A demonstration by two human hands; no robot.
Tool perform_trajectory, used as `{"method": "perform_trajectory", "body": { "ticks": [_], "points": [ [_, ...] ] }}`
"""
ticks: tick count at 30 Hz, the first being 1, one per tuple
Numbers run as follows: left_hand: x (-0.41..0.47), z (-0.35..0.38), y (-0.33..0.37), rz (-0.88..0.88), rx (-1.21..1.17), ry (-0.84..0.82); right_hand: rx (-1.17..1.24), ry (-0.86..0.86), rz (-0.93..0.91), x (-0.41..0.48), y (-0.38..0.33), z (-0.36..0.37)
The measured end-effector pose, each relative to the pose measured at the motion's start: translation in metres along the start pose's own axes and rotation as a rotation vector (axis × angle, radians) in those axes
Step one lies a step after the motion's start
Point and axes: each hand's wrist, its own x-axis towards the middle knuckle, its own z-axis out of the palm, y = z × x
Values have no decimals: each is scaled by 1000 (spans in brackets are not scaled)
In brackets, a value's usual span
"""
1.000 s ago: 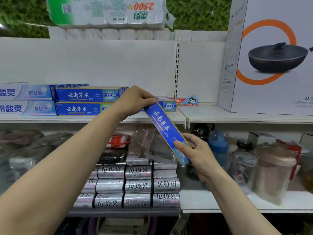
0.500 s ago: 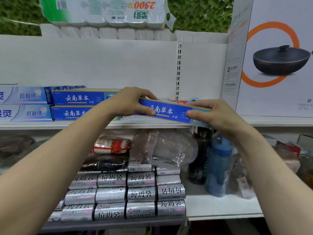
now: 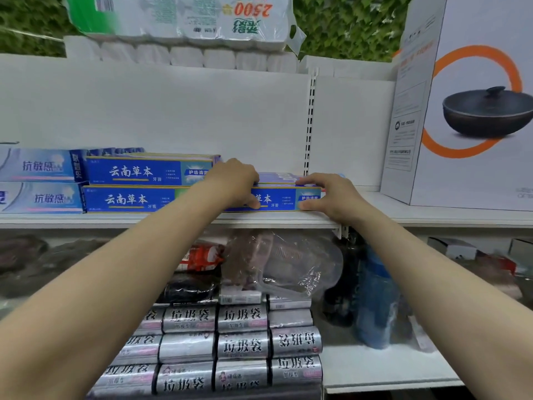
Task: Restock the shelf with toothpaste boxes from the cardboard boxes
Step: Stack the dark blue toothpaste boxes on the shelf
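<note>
A blue toothpaste box lies flat at the front of the white shelf, just left of the upright divider. My left hand grips its left end, fingers over the top and thumb on the front face. My right hand holds its right end the same way. To the left, two identical blue boxes are stacked one on the other. Another pale box lies just behind the held one. The cardboard boxes are out of view.
Pale lilac toothpaste boxes fill the shelf's far left. A large frying-pan carton stands on the right section. Toilet-paper packs sit on top. Below are garbage-bag rolls, a clear plastic bag and a blue bottle.
The blue box went from tilted in front of the lower shelf to level, then down onto the shelf beside the stacked boxes. Both hands stayed on its ends.
</note>
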Motion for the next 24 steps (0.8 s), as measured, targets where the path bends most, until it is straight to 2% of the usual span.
{"method": "perform_trajectory", "body": {
  "ticks": [11,14,19,24],
  "points": [
    [13,13,6,-92,-85,23,-120,0,60,14,-2,8],
    [5,9,12,-137,-117,25,-83,-17,77,8,-1,3],
    [-14,-1,37,-181,-382,121,-132,18,63,-10,4,-28],
    [-36,-15,79,-171,-475,185,-245,-9,43,-37,14,-63]
  ]
}}
